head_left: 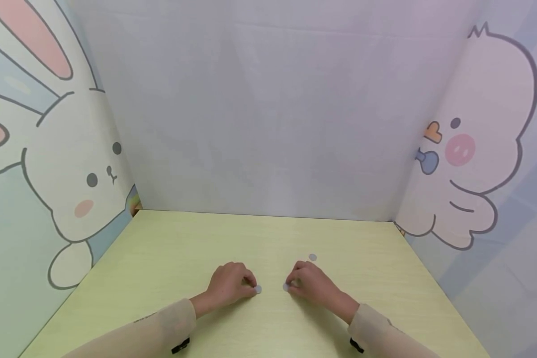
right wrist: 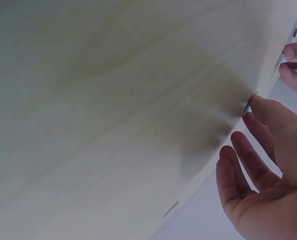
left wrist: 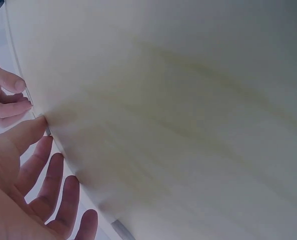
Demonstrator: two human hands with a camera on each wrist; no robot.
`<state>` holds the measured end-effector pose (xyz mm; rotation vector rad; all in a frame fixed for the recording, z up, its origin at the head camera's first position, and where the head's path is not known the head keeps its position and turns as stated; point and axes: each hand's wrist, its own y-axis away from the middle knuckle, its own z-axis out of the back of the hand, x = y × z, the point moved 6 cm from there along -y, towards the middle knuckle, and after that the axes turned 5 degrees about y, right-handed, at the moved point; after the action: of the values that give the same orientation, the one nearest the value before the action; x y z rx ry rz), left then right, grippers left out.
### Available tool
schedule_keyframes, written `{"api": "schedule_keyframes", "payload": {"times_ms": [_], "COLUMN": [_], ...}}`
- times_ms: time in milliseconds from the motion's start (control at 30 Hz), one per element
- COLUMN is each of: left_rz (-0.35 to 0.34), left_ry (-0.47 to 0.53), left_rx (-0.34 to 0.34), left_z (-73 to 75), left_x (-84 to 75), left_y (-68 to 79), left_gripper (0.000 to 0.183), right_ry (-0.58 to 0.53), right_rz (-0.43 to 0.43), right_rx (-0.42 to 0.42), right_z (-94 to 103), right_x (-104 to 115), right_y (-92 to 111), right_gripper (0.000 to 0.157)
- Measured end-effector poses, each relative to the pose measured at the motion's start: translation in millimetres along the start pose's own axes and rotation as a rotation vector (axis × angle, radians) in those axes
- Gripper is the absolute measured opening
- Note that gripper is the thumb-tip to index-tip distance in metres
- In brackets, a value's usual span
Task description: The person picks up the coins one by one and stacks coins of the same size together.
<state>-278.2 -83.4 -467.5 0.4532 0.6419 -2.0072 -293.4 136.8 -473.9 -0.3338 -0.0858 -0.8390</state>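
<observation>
My left hand [head_left: 230, 284] pinches the edge of a small, thin grey disc [head_left: 258, 289] between thumb and fingertips, low over the pale yellow table. In the left wrist view, thumb and index finger meet at that disc [left wrist: 48, 131], the other fingers spread beside it. Across a small gap, my right hand [head_left: 312, 283] holds a similar grey disc [head_left: 286, 287] by its edge. The right wrist view shows this disc [right wrist: 246, 108] edge-on between thumb and index finger. A third grey disc [head_left: 313, 257] lies flat on the table just beyond the right hand.
The table [head_left: 197, 238] meets a plain pale backdrop [head_left: 268, 124] at its far edge. Cartoon-printed side panels stand at the left [head_left: 67, 199] and right [head_left: 483, 149]. A flat grey piece [left wrist: 122, 230] shows at the bottom of the left wrist view.
</observation>
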Motion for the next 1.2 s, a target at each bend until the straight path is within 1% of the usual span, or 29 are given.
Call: {"api": "schedule_keyframes", "payload": {"times_ms": [133,300,633,933,1067,1200], "left_rz": [0.004,0.003,0.011,0.012,0.017,0.021], "left_ry": [-0.003,-0.012,-0.009,0.01,0.003,-0.008], "left_rx": [0.0,-0.001,0.001,0.008,0.01,0.005], "left_z": [0.4,0.7,1.3,0.6,0.3,0.5], "left_x": [-0.9,-1.4,-2.0,-0.5,0.1,1.0], "left_y": [0.3,0.3,1.2,1.8,1.1,0.4], "left_gripper": [0.01,0.01,0.011,0.01,0.01,0.011], "right_ry": [-0.054,-0.074,-0.079,-0.084,-0.083,-0.081], "right_rz": [0.003,0.005,0.001,0.021,0.012,-0.008], "right_rx": [0.006,0.007,0.002,-0.017,-0.023,-0.011], "right_z": [0.8,0.8,1.1,3.0,3.3,2.4], "right_x": [1.0,1.2,2.0,3.6,2.9,1.4], "right_y": [0.6,1.2,2.1,3.1,2.8,2.2], "right_gripper": [0.009,0.007,0.007,0.007,0.007,0.008]}}
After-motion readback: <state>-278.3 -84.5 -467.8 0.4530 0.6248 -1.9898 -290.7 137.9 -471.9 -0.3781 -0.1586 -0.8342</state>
